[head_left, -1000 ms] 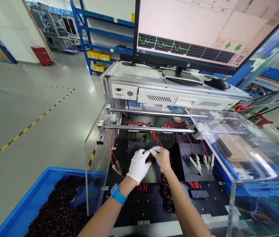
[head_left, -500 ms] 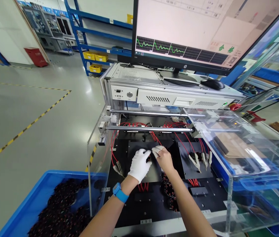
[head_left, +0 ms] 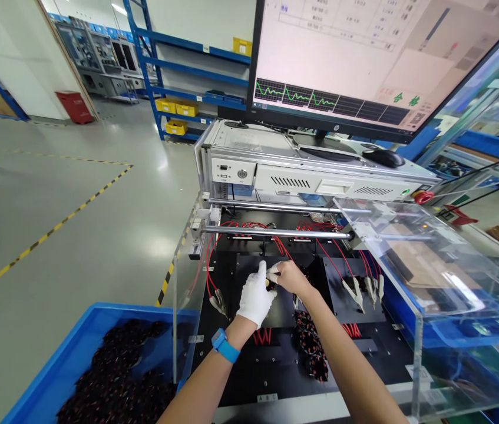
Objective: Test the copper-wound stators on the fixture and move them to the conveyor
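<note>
Dark part (head_left: 271, 286), between white-covered fingers (head_left: 262, 271)

Factory workshop: striped floor tape (head_left: 55, 229), shelving (head_left: 191, 45)

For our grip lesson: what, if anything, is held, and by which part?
A dark piece, apparently in the left hand; the fingers hide the hold's place. Whether the right hand grips it cannot be told.

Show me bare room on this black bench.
Free: the black bench between the ABC label and dark coils; a panel patch between the left hand and those coils. Crowded: around the right hand and the pale clips.
</note>
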Tool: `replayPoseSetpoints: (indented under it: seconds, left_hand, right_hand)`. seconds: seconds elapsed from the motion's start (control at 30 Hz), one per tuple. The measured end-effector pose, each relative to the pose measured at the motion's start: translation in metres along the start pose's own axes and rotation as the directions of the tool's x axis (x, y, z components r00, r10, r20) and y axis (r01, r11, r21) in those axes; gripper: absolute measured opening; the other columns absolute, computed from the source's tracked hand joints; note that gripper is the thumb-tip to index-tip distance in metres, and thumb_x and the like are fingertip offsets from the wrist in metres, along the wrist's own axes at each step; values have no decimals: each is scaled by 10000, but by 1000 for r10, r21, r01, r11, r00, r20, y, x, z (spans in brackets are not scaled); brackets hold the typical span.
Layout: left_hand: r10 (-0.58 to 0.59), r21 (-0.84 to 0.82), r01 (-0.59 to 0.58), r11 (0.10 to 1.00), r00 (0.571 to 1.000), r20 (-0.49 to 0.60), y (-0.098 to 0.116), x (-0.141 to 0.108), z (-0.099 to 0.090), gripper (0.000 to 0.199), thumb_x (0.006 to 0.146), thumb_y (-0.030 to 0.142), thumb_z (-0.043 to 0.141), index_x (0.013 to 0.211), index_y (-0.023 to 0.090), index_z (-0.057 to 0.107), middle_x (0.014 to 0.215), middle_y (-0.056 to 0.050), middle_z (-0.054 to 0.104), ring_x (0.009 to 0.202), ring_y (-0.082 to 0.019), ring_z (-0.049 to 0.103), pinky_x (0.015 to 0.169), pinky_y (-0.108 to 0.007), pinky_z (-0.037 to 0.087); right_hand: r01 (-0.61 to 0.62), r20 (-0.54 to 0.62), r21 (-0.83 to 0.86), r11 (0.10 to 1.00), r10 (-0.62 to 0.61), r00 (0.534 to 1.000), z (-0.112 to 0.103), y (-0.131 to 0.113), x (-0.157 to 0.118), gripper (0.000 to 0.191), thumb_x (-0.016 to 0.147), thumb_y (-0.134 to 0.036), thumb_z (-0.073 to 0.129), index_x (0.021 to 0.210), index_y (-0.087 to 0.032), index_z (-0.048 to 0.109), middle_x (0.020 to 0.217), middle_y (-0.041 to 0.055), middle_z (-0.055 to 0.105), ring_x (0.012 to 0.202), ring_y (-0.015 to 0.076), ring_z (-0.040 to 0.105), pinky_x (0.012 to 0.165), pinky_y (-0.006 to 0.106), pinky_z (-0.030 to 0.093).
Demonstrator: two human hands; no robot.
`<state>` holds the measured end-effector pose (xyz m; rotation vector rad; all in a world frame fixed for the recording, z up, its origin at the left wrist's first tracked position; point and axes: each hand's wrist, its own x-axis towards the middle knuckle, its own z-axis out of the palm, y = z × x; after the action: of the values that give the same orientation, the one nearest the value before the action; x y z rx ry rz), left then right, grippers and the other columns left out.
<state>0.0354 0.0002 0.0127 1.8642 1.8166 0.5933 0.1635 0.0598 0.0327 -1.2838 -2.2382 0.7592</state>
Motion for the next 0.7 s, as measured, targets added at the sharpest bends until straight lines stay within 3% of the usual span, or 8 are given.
replayPoseSetpoints:
  seconds: [0.13, 0.2, 0.3, 0.37, 0.5, 0.6, 0.7]
  left_hand:
    - [-10, -2, 10, 1000, 1000, -3, -1, -1, 1, 820, 679, 279, 648, 1367, 191, 210, 993, -97, 560, 898, -235, 567, 749, -310, 428]
    - [-12, -8, 12, 1000, 1000, 0, -1, -1, 1, 819, 681, 292, 647, 1367, 192, 209, 1000, -99, 561, 906, -236, 561, 755, -314, 428]
    - [8, -2, -8, 1000, 1000, -19, -1, -2, 3, 799, 696, 306, 630, 1365, 186, 210, 1014, -105, 570, 944, -254, 538, 768, -330, 428]
    - [17, 24, -16, 1000, 999, -42, 0, -2, 6, 776, 713, 311, 608, 1365, 170, 212, 1004, -109, 575, 950, -263, 522, 760, -337, 432]
    - [-5, 65, 11, 998, 995, -95, 4, -4, 13, 718, 755, 254, 529, 1377, 159, 182, 980, -112, 572, 919, -261, 522, 722, -335, 448]
    - [-23, -7, 22, 1000, 993, -119, 1, -9, 16, 724, 752, 194, 499, 1388, 159, 156, 1018, -118, 574, 946, -261, 530, 761, -354, 460]
    - [19, -208, -43, 977, 993, -118, -12, -14, 14, 775, 695, 218, 588, 1374, 154, 221, 1189, -127, 527, 1107, -265, 475, 928, -384, 416]
  right_hand:
    - [-68, -69, 45, 997, 71, 995, 6, -2, 0, 125, 619, -157, 579, 547, -204, 670, 596, 3, 658, 600, 148, 591, 609, 231, 439]
    - [-83, -114, 210, 974, 109, 988, 11, 4, -4, 105, 634, -210, 587, 584, -189, 677, 602, 3, 657, 576, 147, 583, 593, 246, 448]
    - [-77, -201, 508, 858, 205, 958, 19, 16, -17, 174, 664, -328, 611, 665, -173, 690, 674, 22, 671, 616, 161, 599, 637, 297, 488]
    - [-17, -267, 538, 843, 190, 945, 24, 20, -26, 184, 658, -359, 643, 701, -189, 698, 749, 39, 681, 699, 181, 618, 715, 341, 502]
    - [91, -322, 148, 985, -38, 946, 32, 13, -36, 122, 736, -286, 602, 754, -251, 717, 874, 50, 678, 860, 205, 605, 802, 356, 485]
    - [102, -331, -146, 984, -146, 932, 40, 7, -40, 231, 811, -219, 496, 827, -279, 718, 943, 45, 666, 901, 200, 580, 789, 331, 485]
    - [89, -378, -254, 963, -183, 908, 47, 6, -43, 274, 840, -199, 454, 901, -287, 706, 928, 44, 665, 864, 187, 579, 780, 315, 492]
